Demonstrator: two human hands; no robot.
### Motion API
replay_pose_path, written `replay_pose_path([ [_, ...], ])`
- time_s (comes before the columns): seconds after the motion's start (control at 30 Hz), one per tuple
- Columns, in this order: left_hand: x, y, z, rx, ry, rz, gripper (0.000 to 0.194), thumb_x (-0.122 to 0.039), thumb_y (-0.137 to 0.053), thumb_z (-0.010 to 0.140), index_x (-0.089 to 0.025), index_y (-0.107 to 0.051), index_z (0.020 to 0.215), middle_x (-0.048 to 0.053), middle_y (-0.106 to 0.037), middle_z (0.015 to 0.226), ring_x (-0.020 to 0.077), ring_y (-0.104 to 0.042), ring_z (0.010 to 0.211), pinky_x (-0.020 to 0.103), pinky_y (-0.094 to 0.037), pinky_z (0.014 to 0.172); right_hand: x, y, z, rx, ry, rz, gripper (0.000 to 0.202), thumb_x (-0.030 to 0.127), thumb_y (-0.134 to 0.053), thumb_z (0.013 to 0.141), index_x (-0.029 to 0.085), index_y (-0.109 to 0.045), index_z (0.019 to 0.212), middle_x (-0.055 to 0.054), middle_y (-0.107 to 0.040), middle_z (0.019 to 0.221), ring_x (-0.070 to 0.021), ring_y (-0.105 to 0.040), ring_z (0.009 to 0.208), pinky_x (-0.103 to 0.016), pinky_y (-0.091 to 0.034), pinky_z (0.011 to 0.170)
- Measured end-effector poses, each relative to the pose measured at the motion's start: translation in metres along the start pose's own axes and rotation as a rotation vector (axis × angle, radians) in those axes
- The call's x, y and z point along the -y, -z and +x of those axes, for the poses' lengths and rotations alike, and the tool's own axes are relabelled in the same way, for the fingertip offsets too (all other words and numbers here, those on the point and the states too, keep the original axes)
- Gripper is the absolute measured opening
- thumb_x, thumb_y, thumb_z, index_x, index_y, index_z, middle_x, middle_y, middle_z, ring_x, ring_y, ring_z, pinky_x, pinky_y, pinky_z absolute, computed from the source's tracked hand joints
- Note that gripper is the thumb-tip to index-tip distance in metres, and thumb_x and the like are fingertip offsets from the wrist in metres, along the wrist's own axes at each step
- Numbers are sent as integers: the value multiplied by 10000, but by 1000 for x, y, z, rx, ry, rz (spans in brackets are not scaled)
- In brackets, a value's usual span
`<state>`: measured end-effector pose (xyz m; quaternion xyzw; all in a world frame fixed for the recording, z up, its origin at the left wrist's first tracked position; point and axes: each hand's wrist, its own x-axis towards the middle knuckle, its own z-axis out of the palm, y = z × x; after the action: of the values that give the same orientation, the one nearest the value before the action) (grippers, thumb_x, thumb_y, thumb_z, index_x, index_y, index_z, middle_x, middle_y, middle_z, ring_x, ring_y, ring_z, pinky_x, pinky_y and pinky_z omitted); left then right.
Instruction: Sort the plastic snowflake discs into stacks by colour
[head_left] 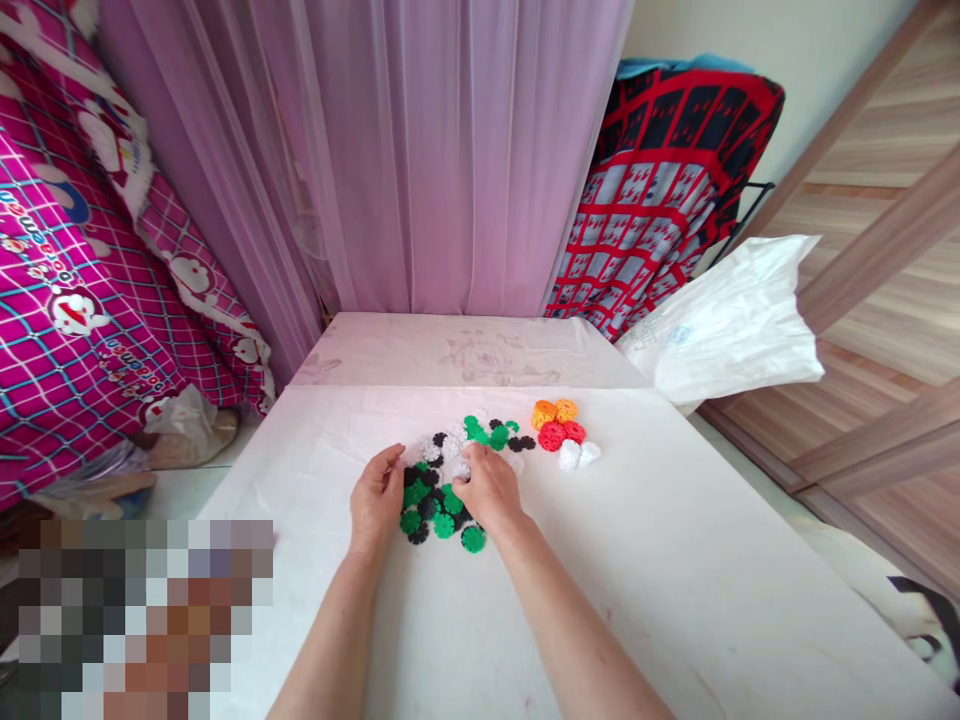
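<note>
A loose pile of notched plastic discs in green (444, 525), black (418, 534) and white (452, 440) lies on the white-covered table. At the pile's left edge, my left hand (377, 500) rests with its fingers loosely bent and apart, beside the discs, with nothing seen in it. My right hand (489, 488) is over the pile's middle, thumb and fingers pinched on a white disc (463, 468) that they partly cover. Some discs beneath the right hand are hidden.
Small separate stacks of orange discs (544, 413), red discs (551, 436) and white discs (570, 455) stand to the pile's right. A white plastic bag (739, 325) is at the table's right edge. A purple curtain (450, 150) hangs behind. A blurred-out area covers the lower left.
</note>
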<state>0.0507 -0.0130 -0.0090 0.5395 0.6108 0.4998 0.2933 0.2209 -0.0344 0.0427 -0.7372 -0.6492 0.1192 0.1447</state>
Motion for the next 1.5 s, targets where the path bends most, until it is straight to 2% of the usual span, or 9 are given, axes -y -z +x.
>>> replay_pose_path([
  [0.17,0,1,-1,1,-12,9,394,-458,-520,836,-217,-710,1084,71,-750,1066,195,-677,881,354,-536,847,-15,3,-3,-108,24,134,332,180,-631,761,192,-600,1092,-69,-688,1082,-200,-634,1016,-294,-464,893],
  [0.3,0,2,-2,11,-2,27,393,-457,-515,841,-220,-709,1087,65,-750,1065,192,-674,872,352,-533,846,-52,22,-1,-213,-126,195,325,211,-648,760,195,-594,1080,-44,-688,1020,-182,-640,928,-291,-466,834],
  [0.4,-1,2,-2,18,0,45,399,-467,-516,837,-225,-709,1090,61,-751,1053,190,-672,861,350,-530,832,-76,34,1,-203,-201,205,335,229,-662,759,204,-601,1087,-21,-690,971,-170,-636,865,-289,-460,792],
  [0.5,-2,2,-2,23,-2,44,406,-475,-516,832,-221,-708,1085,64,-750,1054,192,-672,862,348,-530,824,-83,36,1,-173,-207,199,348,235,-679,755,198,-610,1094,-22,-693,976,-165,-629,846,-282,-447,777],
  [0.77,-2,2,-2,20,9,41,417,-480,-511,825,-219,-707,1085,67,-747,1042,191,-666,848,352,-530,822,-74,33,3,-118,-202,154,369,220,-679,774,194,-619,1138,-37,-704,1022,-167,-632,861,-263,-428,763],
  [1.0,-2,3,-2,24,14,45,417,-479,-516,824,-219,-710,1086,65,-749,1034,191,-667,843,353,-532,821,-74,36,1,-149,-169,98,395,207,-676,776,189,-623,1167,-68,-689,1106,-201,-623,1010,-271,-432,795],
  [1.13,-2,2,-2,9,14,34,396,-470,-531,823,-225,-715,1075,59,-751,1026,188,-671,836,348,-538,818,-68,40,-6,-168,-136,84,283,189,-634,803,208,-650,1085,-57,-688,1090,-187,-627,940,-268,-426,762],
  [1.3,2,0,0,-24,1,-37,352,-423,-528,827,-224,-717,1046,67,-742,1101,209,-677,974,384,-519,946,-36,31,-15,-115,51,101,202,141,-523,868,233,-684,947,-23,-700,988,-147,-629,834,-246,-420,761],
  [1.5,9,0,2,-22,-11,-85,327,-338,-512,827,-219,-713,1055,70,-746,1078,219,-678,1030,407,-505,1001,6,7,-9,75,171,36,259,226,-567,884,254,-704,1102,-51,-686,1109,-187,-624,1036,-268,-439,869],
])
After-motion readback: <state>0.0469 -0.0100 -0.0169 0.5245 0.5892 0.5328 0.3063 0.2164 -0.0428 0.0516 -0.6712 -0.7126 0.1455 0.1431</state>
